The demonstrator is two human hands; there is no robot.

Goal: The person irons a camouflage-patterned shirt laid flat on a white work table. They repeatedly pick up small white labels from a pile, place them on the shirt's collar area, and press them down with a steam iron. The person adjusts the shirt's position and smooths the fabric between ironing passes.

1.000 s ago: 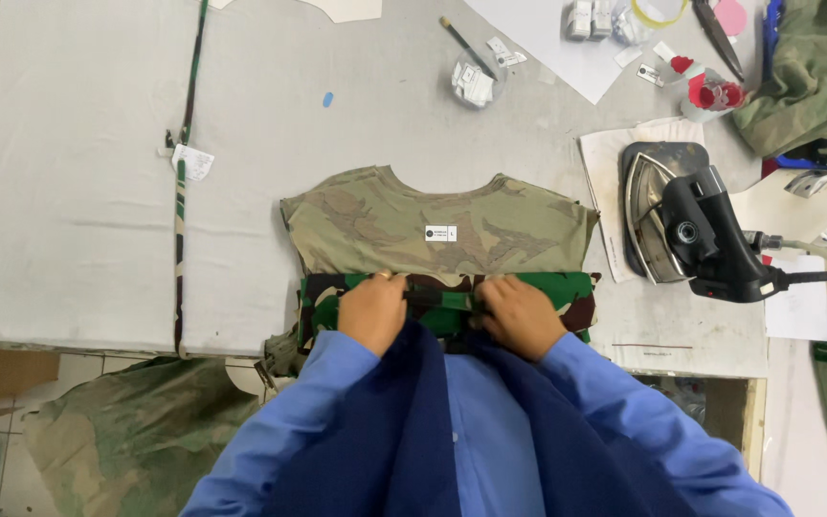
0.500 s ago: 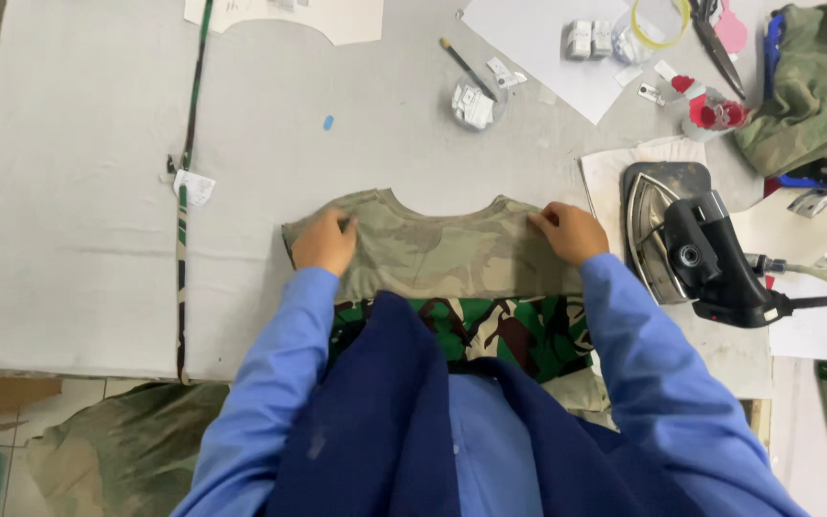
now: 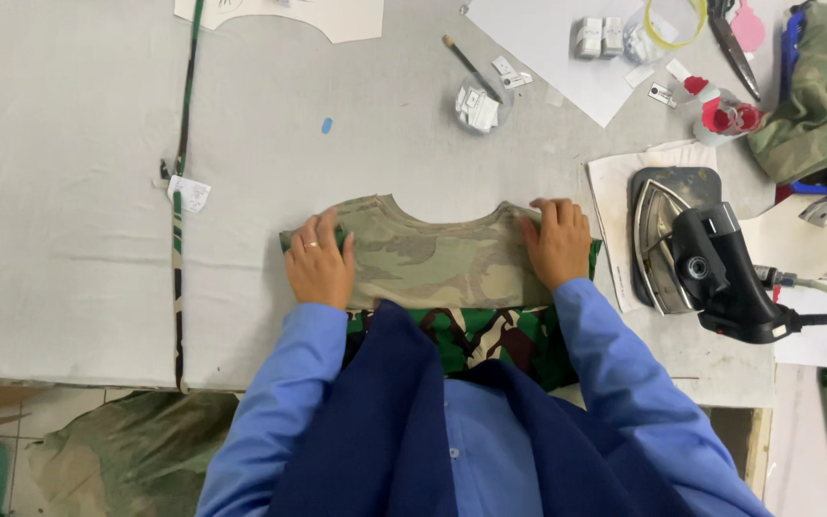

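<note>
Left hand (image 3: pixel 319 263), right hand (image 3: pixel 557 241): fingers flat, spread, pressing soft folded camouflage shirt (image 3: pixel 433 263) on grey padded table (image 3: pixel 78 191).

Even, bright light falls from above on my table (image 3: pixel 78 191), with no hard glare on its grey cloth. My hands throw only faint, soft shadows. The black iron (image 3: pixel 720 278) near the right edge shows a dull sheen on its metal plate. Everything is sharp at the middle; the table's far corners bend slightly, and the floor below the near edge sits dimmer.
</note>
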